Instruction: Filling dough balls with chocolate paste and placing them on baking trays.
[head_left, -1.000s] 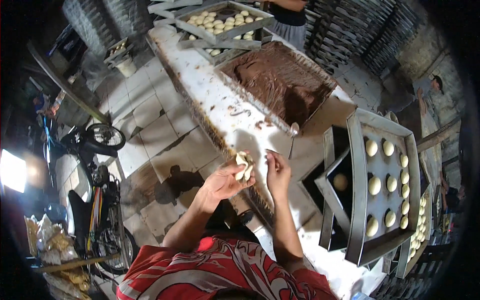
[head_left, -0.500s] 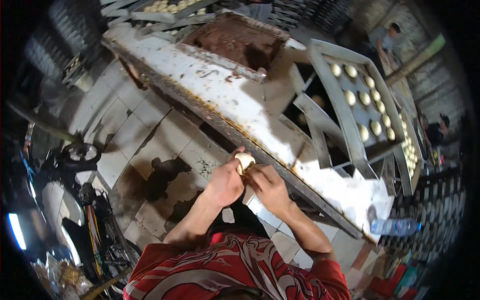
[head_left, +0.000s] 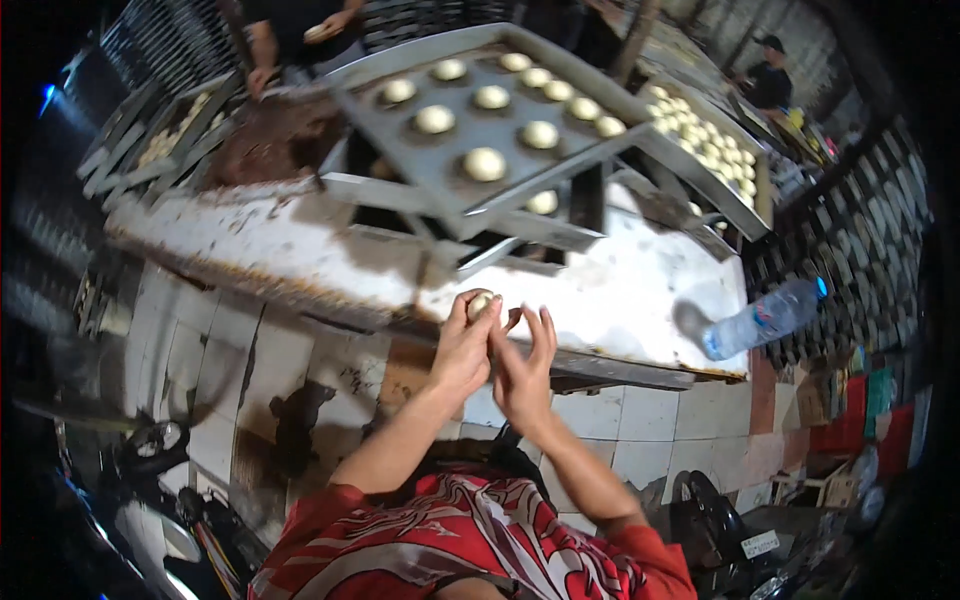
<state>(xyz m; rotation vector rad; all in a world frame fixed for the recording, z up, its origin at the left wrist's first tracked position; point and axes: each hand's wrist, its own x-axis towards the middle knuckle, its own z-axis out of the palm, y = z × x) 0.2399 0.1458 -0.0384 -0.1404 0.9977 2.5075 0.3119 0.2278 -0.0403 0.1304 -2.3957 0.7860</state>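
At the table's near edge, my left hand [head_left: 463,350] is closed around a small pale dough ball [head_left: 480,303], its fingers covering most of it. Close beside it is my right hand [head_left: 525,375], its fingers raised and spread apart. A small dark brown bit [head_left: 514,318] shows by the right fingertips; whether they touch it I cannot tell. Beyond my hands, a metal tray [head_left: 400,165] with rows of pale dough balls rests tilted on other stacked trays.
A brown mass [head_left: 270,145] lies on the white table [head_left: 640,290] at left, near another person [head_left: 300,35]. A second tray [head_left: 755,215] is heaped with dough balls. A plastic bottle [head_left: 765,318] lies at the table's right end. Motorcycles stand at lower left and lower right.
My view has turned to the right, bringing the dough trays in front of me. My right hand has come off the dough and its fingers have spread; my left still holds the ball.
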